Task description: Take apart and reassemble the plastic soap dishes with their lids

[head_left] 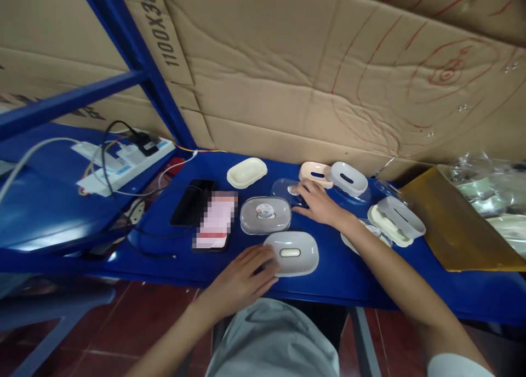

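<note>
My left hand (250,274) grips the left end of a grey oval soap dish (304,262) near the table's front edge; a pale oblong piece shows in its middle. Farther back, my right hand (315,201) has its fingers on a clear plastic lid (280,188) with a round sticker, pinching its right side. Between the hands lies another grey soap dish (251,219) under a clear lid with a round label. Behind my right fingers stand a peach dish (306,170) and a light grey dish (348,178), both with dark slots.
A cream oval tray (246,172) lies at the back. Two phones, one dark (191,203) and one lit (216,221), and a power strip (123,169) with cables are left. Under and beyond my right forearm are more dish parts (400,218), an amber sheet (456,229) and plastic bags (485,180).
</note>
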A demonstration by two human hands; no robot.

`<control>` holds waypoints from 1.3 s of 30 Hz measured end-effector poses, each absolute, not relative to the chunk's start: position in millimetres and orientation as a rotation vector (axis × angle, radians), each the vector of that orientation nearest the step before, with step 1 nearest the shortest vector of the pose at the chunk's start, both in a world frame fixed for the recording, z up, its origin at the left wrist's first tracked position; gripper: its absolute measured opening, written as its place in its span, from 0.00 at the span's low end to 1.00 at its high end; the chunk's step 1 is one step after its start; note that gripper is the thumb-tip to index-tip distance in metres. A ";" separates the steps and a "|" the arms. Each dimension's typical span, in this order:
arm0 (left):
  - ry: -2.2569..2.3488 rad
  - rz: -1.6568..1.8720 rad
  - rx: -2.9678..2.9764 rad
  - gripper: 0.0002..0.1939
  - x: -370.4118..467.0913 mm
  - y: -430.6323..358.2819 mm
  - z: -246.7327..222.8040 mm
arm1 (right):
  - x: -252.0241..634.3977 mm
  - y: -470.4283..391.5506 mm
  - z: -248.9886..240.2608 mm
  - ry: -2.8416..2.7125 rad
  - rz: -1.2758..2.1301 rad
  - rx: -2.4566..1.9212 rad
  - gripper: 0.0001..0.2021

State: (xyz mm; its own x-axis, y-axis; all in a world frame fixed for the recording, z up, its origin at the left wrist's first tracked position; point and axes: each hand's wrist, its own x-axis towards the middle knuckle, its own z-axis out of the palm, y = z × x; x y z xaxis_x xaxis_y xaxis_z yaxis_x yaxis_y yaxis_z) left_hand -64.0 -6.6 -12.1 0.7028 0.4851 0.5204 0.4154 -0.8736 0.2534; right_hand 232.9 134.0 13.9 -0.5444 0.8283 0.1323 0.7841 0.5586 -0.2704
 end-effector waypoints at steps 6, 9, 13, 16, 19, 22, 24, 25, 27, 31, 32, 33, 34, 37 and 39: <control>0.763 0.937 2.744 0.09 -66.0 -6.5 -16.4 | 266.0 86.5 37.3 -2.407 0.328 -1.471 0.24; 0.845 0.947 2.627 0.16 -67.5 -8.1 -18.3 | 278.1 48.4 51.9 -2.287 0.413 -1.377 0.24; 0.846 0.990 2.380 0.25 -69.0 -6.3 -16.6 | 278.2 -6.3 52.7 -2.331 0.588 -1.208 0.25; 0.833 0.978 2.297 0.30 -69.2 -2.4 -13.8 | 267.8 -27.3 43.1 -2.412 0.617 -1.144 0.26; 0.830 0.935 2.298 0.33 -69.1 -0.7 -11.9 | 256.6 -26.9 35.5 -2.467 0.579 -1.069 0.26; 0.812 0.895 2.316 0.32 -68.9 -1.2 -11.6 | 250.1 -19.8 33.1 -2.497 0.545 -1.008 0.27; 0.784 0.910 2.346 0.29 -68.7 -1.6 -12.2 | 248.4 -18.6 32.0 -2.515 0.486 -0.994 0.27; 0.768 0.928 2.362 0.27 -68.7 -1.6 -12.6 | 248.1 -19.4 31.1 -2.528 0.443 -0.993 0.27; 0.737 0.957 2.388 0.26 -68.7 -1.4 -13.2 | 247.8 -23.2 28.7 -2.555 0.345 -0.992 0.27; 0.724 0.942 2.406 0.26 -69.3 -1.5 -13.0 | 247.2 -32.5 23.9 -2.601 0.187 -0.999 0.26; 0.727 0.932 2.405 0.26 -69.6 -1.6 -12.8 | 247.0 -34.3 23.1 -2.610 0.164 -1.004 0.26; 0.729 0.923 2.403 0.25 -69.8 -1.7 -12.7 | 246.9 -35.8 22.4 -2.623 0.145 -1.014 0.27; 0.731 0.912 2.403 0.25 -69.9 -1.7 -12.6 | 246.8 -36.9 21.8 -2.639 0.129 -1.024 0.27; 0.742 0.879 2.418 0.25 -69.7 -1.9 -12.4 | 247.2 -38.8 18.5 -2.691 0.117 -1.041 0.29; 0.750 0.868 2.431 0.24 -69.4 -2.1 -11.5 | 247.6 -39.2 14.8 -2.691 0.147 -1.031 0.30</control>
